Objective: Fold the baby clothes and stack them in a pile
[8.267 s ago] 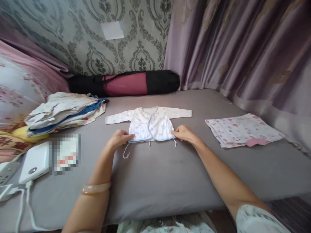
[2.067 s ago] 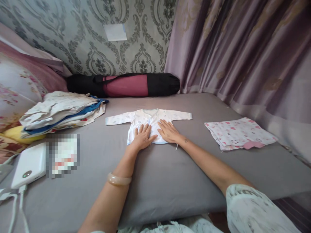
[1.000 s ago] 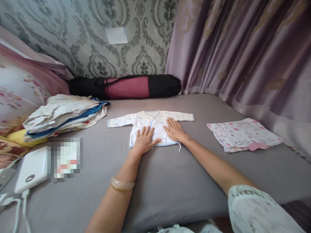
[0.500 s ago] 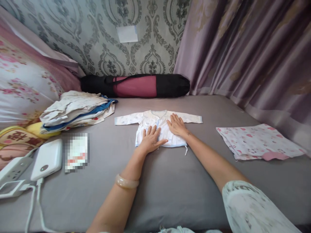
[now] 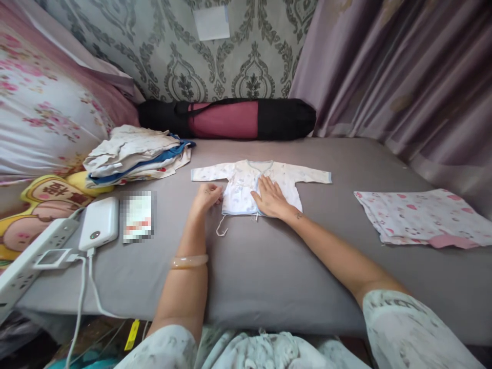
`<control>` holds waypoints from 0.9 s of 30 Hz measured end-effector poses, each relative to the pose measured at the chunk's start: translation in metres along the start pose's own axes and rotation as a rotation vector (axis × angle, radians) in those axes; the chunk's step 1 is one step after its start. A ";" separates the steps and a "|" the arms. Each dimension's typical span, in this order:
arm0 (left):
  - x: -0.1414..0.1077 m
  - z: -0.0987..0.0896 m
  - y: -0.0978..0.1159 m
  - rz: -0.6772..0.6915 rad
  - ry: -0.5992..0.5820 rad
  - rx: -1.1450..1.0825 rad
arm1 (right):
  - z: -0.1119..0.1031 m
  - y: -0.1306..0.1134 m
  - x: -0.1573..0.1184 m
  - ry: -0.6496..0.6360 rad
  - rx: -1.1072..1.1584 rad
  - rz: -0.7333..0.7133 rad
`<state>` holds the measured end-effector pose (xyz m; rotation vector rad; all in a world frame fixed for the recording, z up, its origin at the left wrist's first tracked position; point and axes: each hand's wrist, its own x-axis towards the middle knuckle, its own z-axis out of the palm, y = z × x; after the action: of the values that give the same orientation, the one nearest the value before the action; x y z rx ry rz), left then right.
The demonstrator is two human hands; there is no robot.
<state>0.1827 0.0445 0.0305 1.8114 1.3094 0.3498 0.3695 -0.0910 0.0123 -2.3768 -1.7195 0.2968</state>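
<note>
A small white baby shirt (image 5: 240,192) with pale blue trim lies spread on the grey sheet, both sleeves stretched out sideways. My right hand (image 5: 271,197) rests flat on the front of it, fingers extended, over the overlap and lower hem. At the shirt's left side edge, under the left sleeve, my left hand (image 5: 208,197) is closed, thumb and fingers pinched at the fabric's edge; the fingertips are partly hidden. A thin white tie string (image 5: 221,226) hangs from the lower left hem onto the sheet, and a shorter tie shows near the middle of the hem.
To the left sit a pile of folded clothes (image 5: 132,151), a yellow cushion (image 5: 49,197), a white power bank (image 5: 99,223) with cables, a power strip (image 5: 33,264) and a blurred packet (image 5: 137,218). A heart-print cloth (image 5: 421,215) lies right. A black and pink bag (image 5: 226,119) lies along the wall.
My left hand has left the shirt's front, moving to its left edge and closing there. My right hand has slid toward the middle of the shirt. The view has tilted downward.
</note>
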 end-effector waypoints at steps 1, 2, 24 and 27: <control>-0.002 -0.002 0.000 -0.025 -0.049 0.008 | 0.004 -0.005 -0.003 -0.006 -0.003 -0.001; -0.004 -0.004 0.001 -0.043 -0.095 0.025 | 0.008 -0.007 -0.005 -0.006 -0.008 0.004; -0.016 -0.013 0.009 -0.065 -0.392 0.099 | 0.013 -0.006 -0.007 0.046 -0.015 0.007; -0.015 -0.018 0.005 -0.066 -0.459 0.086 | 0.013 -0.006 -0.008 0.039 -0.005 0.006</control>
<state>0.1675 0.0393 0.0488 1.7784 1.0656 -0.1568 0.3581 -0.0965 0.0013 -2.3756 -1.6988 0.2456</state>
